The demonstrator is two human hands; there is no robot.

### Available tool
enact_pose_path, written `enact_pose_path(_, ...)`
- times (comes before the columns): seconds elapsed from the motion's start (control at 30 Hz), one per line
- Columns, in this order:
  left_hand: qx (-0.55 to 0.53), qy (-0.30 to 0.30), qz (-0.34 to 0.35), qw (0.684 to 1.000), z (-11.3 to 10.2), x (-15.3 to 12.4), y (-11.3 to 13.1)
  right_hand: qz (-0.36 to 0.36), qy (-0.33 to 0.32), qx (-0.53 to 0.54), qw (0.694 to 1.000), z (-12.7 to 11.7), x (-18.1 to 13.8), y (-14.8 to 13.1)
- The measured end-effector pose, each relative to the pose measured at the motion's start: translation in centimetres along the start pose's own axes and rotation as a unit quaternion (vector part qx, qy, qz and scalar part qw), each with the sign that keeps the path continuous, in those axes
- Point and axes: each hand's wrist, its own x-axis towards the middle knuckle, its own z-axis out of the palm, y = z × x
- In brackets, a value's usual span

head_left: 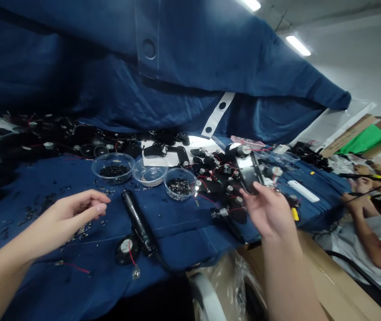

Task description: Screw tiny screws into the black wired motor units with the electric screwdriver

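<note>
My left hand [76, 216] hovers over the blue cloth with its fingers stretched out and the thumb apart, holding nothing. Small black screw-like pieces [39, 205] lie scattered around and beneath it. My right hand [271, 209] is raised at the right, thumb and fingers closed on a shiny black curved plastic part [250, 169]; its far side is hard to make out. Between my hands lies a black electric screwdriver [140, 223], its cable running toward the front edge. Beside it rests a round black part with a white centre [126, 246] and a red wire.
Clear bowls [113, 179] of small pieces stand behind the screwdriver. Many black parts with red wires [207, 171] are heaped at the back. Blue cloth [177, 58] hangs above. Another person's arm [367, 223] is at the right, and a cardboard box [327, 281] sits below the edge.
</note>
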Motion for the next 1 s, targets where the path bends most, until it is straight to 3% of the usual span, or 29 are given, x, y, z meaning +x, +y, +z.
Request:
enact_pose_path(0.13, 0.013, -0.003, 0.002, 1.000, 1.1, 0.0, -0.2, 0.084, -0.023, -0.028, 0.996, 1.4, 1.6, 2.6)
enact_pose_path(0.23, 0.027, -0.010, 0.016, 0.999, 1.7, 0.0, 0.2, 0.130, -0.036, -0.037, 0.990, 3.2, 1.7, 2.9)
enact_pose_path(0.33, 0.039, -0.021, 0.027, 0.999, 1.8, 0.1, 0.4, 0.147, -0.083, -0.033, 0.985, 5.0, 1.1, 1.1)
enact_pose_path(0.47, 0.055, -0.037, 0.039, 0.997, 1.8, 0.2, 0.3, 0.105, -0.235, -0.034, 0.966, 6.5, 0.1, -2.5)
enact_pose_path(0.63, 0.080, -0.059, 0.053, 0.994, 1.9, 0.0, 1.0, 0.104, -0.260, -0.047, 0.959, 6.3, -0.2, -4.2)
enact_pose_path(0.73, 0.123, -0.088, 0.108, 0.983, 2.6, 0.4, 2.8, 0.125, -0.245, -0.058, 0.960, 5.3, 0.1, -3.8)
enact_pose_path(0.83, 0.161, -0.142, 0.221, 0.951, 4.4, 1.4, 5.6, 0.130, -0.229, -0.045, 0.964, 4.0, 0.1, -3.3)
enact_pose_path(0.9, 0.172, -0.176, 0.286, 0.926, 6.3, 2.4, 7.7, 0.130, -0.214, -0.030, 0.968, 3.0, 0.1, -2.9)
enact_pose_path(1.0, 0.203, -0.217, 0.327, 0.897, 9.9, 4.2, 11.0, 0.128, -0.196, -0.004, 0.972, 1.5, 0.1, -2.4)
